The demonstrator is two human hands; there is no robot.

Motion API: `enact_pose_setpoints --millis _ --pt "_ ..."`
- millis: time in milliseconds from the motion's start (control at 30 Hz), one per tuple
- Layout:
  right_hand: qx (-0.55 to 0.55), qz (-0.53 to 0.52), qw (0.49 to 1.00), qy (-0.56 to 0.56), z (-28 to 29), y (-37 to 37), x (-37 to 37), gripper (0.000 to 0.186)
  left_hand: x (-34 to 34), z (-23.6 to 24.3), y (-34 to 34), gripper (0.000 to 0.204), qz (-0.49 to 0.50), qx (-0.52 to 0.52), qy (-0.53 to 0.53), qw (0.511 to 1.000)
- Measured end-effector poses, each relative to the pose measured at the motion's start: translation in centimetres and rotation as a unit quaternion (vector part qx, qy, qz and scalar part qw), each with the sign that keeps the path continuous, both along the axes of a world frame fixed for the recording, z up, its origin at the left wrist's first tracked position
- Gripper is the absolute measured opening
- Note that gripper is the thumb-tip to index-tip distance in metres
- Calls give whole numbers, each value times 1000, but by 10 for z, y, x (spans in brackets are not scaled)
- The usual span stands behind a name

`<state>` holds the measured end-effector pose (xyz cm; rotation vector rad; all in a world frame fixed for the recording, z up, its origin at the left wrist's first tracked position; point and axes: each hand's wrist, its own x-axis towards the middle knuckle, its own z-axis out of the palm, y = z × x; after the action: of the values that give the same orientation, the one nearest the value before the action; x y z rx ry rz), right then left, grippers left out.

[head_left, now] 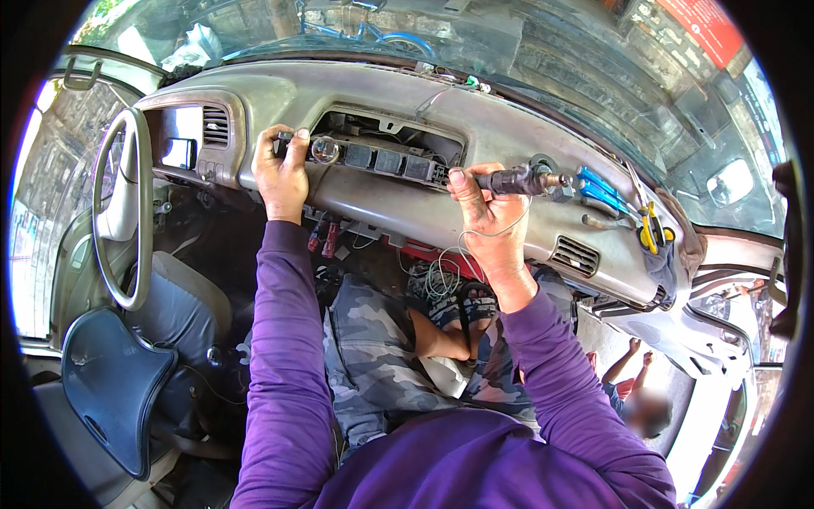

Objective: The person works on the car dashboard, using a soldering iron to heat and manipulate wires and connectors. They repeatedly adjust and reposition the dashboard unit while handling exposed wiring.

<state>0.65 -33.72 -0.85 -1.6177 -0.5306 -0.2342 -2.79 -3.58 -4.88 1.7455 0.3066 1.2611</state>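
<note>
My left hand (281,174) grips the left end of a dark strip panel (386,163) with square switches and a round fitting, lying across an opening in the grey dashboard (280,93). My right hand (487,212), at the panel's right end, is closed round a dark cylindrical tool (521,181) with a metal tip pointing right. A thin wire loops over my right hand. Blue-handled tools (600,188) and yellow-black pliers (651,227) rest on the dashboard to the right. Red-handled tools (331,239) hang below the dashboard, near tangled wires (443,276).
The steering wheel (123,208) and a seat with a dark cushion (114,390) are at left. My camouflage-clad legs are below. An air vent (575,254) sits right of my right hand. Another person (640,399) is outside the open right door. A blue bicycle (373,34) shows beyond the windshield.
</note>
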Motion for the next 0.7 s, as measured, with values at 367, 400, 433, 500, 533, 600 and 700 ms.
enact_pose_setpoints --millis 367,400,433,500,533,600,700 --pt "3 10 999 41 -12 4 9 34 4 -5 6 27 15 25 -3 1000" --pt "-4 14 998 61 -10 2 12 36 4 -5 5 27 14 25 -3 1000" --pt "7 20 997 68 -9 2 13 36 3 -4 4 27 13 25 -3 1000" --pt "30 33 996 82 -3 2 13 36 3 -5 5 26 14 28 -5 999" --pt "19 35 995 95 0 1 12 37 3 -5 7 26 16 31 -7 999" --pt "2 26 996 84 -4 2 15 37 4 -5 6 26 19 36 -8 999" --pt "-44 30 996 68 -5 1 15 36 3 -1 1 25 20 38 -5 999"
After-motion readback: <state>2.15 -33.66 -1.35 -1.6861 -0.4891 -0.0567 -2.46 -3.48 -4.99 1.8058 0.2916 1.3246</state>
